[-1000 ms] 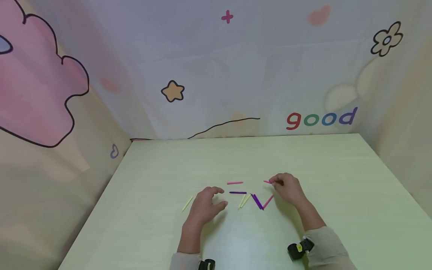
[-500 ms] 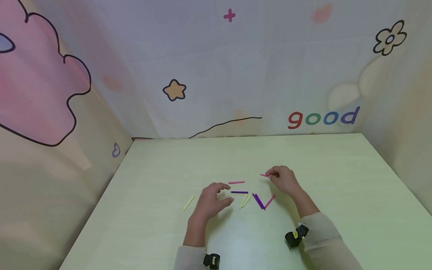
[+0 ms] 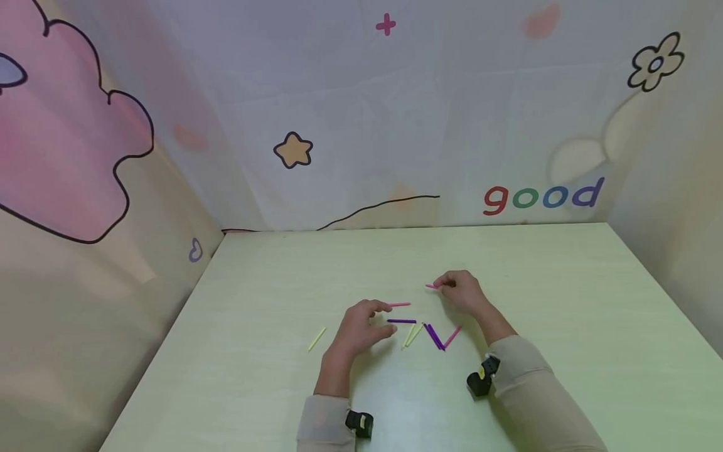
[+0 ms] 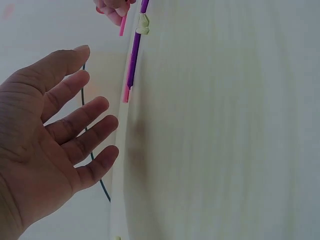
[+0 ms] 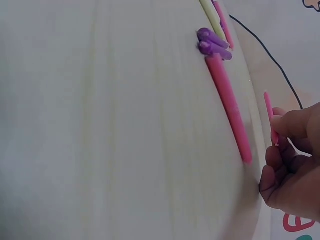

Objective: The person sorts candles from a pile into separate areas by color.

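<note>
In the head view my right hand [image 3: 462, 294] pinches a short pink stick [image 3: 431, 286] between thumb and fingers; the right wrist view shows the pinched stick [image 5: 268, 107] held off the table. My left hand [image 3: 361, 326] hovers with spread, slightly bent fingers, as the left wrist view of the palm [image 4: 60, 120] shows, and holds nothing. Close to its fingertips lie a pink stick [image 3: 401, 304] and a purple stick [image 3: 401, 321]. Two yellow-green sticks [image 3: 412, 336] lean together, beside a pair of purple sticks [image 3: 433, 337] and a slanted pink stick [image 3: 453, 336].
A lone yellow-green stick [image 3: 317, 339] lies left of my left hand. The pale table [image 3: 271, 270] meets a printed cloth backdrop [image 3: 361, 125] at its far edge. Black cameras [image 3: 479, 383] are strapped at both wrists.
My right hand has carried the pink stick farther from me and to the left. My left hand has moved forward and right, toward the lying pink and purple sticks.
</note>
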`<action>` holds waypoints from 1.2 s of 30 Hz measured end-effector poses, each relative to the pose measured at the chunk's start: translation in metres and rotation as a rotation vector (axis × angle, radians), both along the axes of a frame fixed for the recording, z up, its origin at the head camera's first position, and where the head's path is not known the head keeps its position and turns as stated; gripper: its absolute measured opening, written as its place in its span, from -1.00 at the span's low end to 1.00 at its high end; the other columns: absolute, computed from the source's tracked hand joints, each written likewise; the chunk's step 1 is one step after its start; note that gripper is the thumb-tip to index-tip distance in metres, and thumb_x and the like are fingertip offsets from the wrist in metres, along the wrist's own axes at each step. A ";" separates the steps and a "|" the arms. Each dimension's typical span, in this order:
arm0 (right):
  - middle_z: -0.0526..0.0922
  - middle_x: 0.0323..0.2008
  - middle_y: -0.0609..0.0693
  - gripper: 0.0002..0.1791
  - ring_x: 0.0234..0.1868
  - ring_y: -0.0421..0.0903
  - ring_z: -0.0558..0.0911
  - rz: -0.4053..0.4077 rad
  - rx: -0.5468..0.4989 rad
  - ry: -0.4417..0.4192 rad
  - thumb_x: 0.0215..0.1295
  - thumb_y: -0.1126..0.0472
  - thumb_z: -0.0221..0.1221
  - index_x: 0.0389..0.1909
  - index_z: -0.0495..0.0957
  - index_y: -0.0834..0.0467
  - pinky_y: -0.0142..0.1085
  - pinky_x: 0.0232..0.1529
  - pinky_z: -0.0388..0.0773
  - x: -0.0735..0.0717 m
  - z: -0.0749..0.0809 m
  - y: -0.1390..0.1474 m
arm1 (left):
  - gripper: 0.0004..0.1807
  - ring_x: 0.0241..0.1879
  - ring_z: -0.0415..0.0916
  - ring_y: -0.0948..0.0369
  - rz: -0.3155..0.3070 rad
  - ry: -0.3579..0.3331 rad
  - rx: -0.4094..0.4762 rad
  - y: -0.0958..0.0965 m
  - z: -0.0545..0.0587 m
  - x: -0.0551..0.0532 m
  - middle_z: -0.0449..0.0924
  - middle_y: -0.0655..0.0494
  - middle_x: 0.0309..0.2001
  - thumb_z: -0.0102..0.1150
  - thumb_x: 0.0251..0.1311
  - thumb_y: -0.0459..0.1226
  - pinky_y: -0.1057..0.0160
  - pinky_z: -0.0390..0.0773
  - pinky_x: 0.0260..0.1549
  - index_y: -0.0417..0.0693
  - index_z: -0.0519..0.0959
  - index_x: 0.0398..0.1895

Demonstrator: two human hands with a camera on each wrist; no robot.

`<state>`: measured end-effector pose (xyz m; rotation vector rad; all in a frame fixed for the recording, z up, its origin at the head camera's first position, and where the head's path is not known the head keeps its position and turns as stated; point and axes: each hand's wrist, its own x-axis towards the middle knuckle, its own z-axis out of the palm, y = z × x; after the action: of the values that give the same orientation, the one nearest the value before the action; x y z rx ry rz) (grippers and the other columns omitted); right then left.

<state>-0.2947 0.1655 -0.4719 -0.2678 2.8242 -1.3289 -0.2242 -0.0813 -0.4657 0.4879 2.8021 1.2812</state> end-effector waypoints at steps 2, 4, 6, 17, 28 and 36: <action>0.59 -0.34 0.12 -0.83 -0.32 -0.01 0.44 -0.006 0.006 -0.015 0.19 0.46 0.04 -0.31 0.60 0.33 -0.23 -0.31 0.40 -0.004 -0.001 -0.002 | -0.64 -0.06 0.45 0.01 0.000 -0.014 -0.001 0.000 -0.001 -0.002 0.55 0.00 -0.09 0.34 -0.01 -0.23 0.08 0.43 -0.12 -0.09 0.60 -0.09; 0.59 -0.33 0.13 -0.83 -0.29 0.01 0.44 -0.015 0.012 -0.026 0.20 0.46 0.03 -0.30 0.60 0.33 -0.21 -0.28 0.40 -0.008 -0.002 -0.004 | -0.64 -0.05 0.45 0.01 -0.006 -0.018 -0.002 0.001 0.000 -0.004 0.55 0.00 -0.09 0.35 -0.01 -0.23 0.08 0.42 -0.10 -0.09 0.60 -0.09; 0.58 -0.33 0.13 -0.83 -0.28 0.02 0.44 -0.029 0.012 -0.037 0.20 0.45 0.03 -0.31 0.60 0.33 -0.20 -0.26 0.39 -0.012 -0.003 -0.006 | -0.64 -0.06 0.46 0.02 -0.014 -0.018 -0.005 0.002 0.000 -0.005 0.56 0.01 -0.09 0.35 -0.02 -0.23 0.09 0.42 -0.10 -0.09 0.61 -0.10; 0.59 -0.33 0.15 -0.82 -0.29 0.02 0.45 -0.066 0.002 -0.030 0.18 0.44 0.03 -0.31 0.60 0.34 -0.20 -0.27 0.38 -0.028 -0.008 -0.008 | -0.65 -0.08 0.47 0.06 -0.018 -0.036 -0.025 0.008 0.001 -0.012 0.57 0.03 -0.10 0.35 0.01 -0.24 0.12 0.43 -0.10 -0.11 0.61 -0.10; 0.60 -0.23 0.18 -0.79 -0.19 0.06 0.48 -0.103 0.013 -0.067 0.20 0.39 0.02 -0.25 0.61 0.31 -0.09 -0.12 0.37 -0.035 -0.011 -0.009 | -0.69 -0.12 0.46 0.03 0.009 -0.049 0.008 0.004 -0.003 -0.018 0.56 -0.02 -0.15 0.35 -0.02 -0.30 0.11 0.43 -0.13 -0.14 0.61 -0.14; 0.59 -0.19 0.13 -0.79 -0.17 0.04 0.48 -0.105 0.103 -0.109 0.25 0.34 0.02 -0.24 0.62 0.23 -0.07 -0.12 0.36 -0.035 -0.007 -0.009 | -0.67 -0.15 0.44 0.05 -0.001 -0.046 -0.003 0.005 -0.005 -0.021 0.55 -0.01 -0.17 0.36 -0.03 -0.31 0.12 0.42 -0.14 -0.15 0.61 -0.14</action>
<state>-0.3296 0.1562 -0.4793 -0.0441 2.8384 -1.1698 -0.2449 -0.0762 -0.4708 0.4535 2.7658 1.2716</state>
